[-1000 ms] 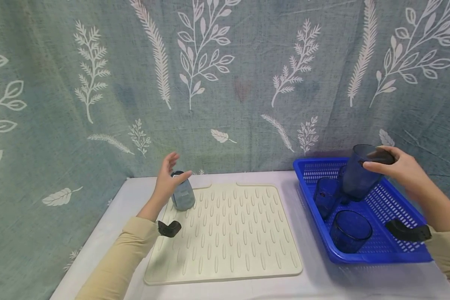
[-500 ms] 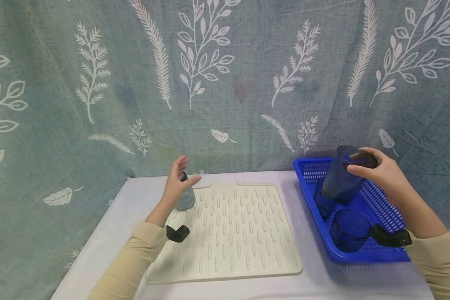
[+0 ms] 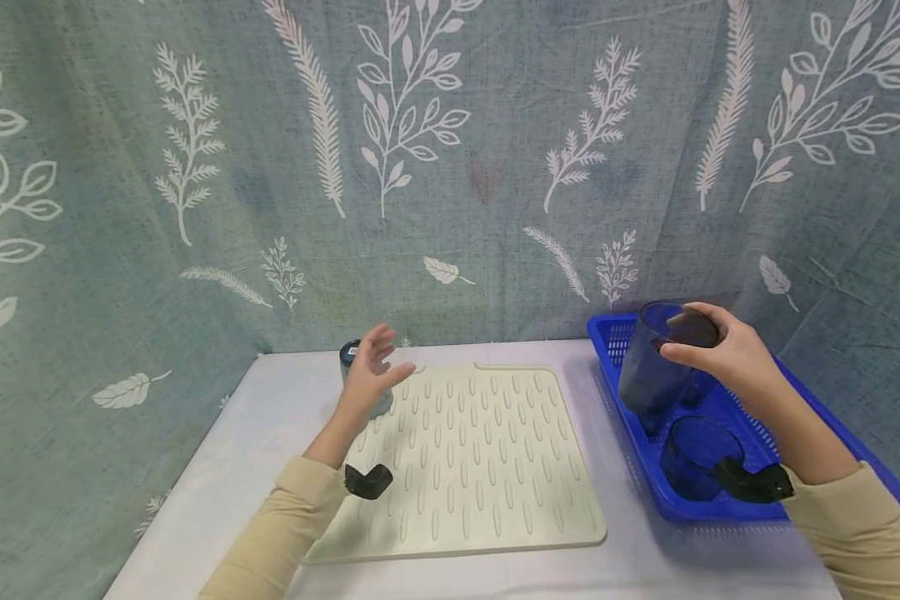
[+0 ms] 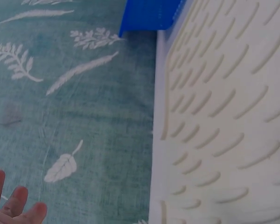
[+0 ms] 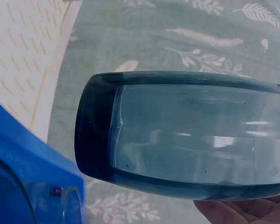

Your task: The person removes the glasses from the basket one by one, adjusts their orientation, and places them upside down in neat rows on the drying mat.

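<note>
My right hand (image 3: pixel 720 346) grips a tall blue-tinted drinking glass (image 3: pixel 648 375) near its rim, thumb on the near side. The glass tilts slightly over the left part of a blue plastic basket (image 3: pixel 855 467); in the right wrist view its thick base (image 5: pixel 95 130) shows. A shorter, wide glass (image 3: pixel 699 458) sits in the basket below, and another glass behind the held one is mostly hidden. My left hand (image 3: pixel 367 379) hovers with fingers loosely spread, holding nothing. Behind it a bluish glass (image 3: pixel 381 407) stands upright at the far left corner of a cream ridged mat (image 3: pixel 480 467), partly covered.
The mat lies on a white-covered table (image 3: pixel 270 433), left of the basket. A green leaf-patterned cloth (image 3: pixel 480 208) hangs behind the table and down its left side. The basket's raised walls surround the glasses inside.
My right hand has carried the tall glass leftward across the basket, toward its left wall. My left hand has drifted right and slightly nearer, uncovering the rim of the standing glass.
</note>
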Demonstrator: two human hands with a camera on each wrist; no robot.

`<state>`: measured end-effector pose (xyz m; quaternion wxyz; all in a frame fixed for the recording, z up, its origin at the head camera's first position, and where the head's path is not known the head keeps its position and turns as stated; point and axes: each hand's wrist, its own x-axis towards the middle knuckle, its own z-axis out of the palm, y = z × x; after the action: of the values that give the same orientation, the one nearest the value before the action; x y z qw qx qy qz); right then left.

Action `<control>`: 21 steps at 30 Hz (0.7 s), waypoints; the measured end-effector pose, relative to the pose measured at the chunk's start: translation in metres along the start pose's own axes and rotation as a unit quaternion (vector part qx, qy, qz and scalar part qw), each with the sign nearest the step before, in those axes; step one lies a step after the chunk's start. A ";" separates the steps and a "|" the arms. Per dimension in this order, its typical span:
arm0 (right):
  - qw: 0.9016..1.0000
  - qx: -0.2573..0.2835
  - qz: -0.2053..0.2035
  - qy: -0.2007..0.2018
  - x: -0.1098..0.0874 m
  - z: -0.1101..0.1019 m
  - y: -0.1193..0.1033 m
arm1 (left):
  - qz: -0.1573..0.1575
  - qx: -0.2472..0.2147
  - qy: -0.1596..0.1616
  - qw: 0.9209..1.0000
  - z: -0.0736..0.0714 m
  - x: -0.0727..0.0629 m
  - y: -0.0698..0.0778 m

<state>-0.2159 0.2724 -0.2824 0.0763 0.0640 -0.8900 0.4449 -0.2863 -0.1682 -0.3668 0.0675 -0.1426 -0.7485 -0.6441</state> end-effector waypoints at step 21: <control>0.998 0.038 0.007 -0.042 0.002 0.040 -0.013 | -0.010 -0.044 -0.027 0.999 0.031 -0.008 -0.009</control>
<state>-0.2191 0.2320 -0.2954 0.0335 0.0791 -0.8755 0.4755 -0.2788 -0.1395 -0.3822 0.0345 -0.1554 -0.7222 -0.6732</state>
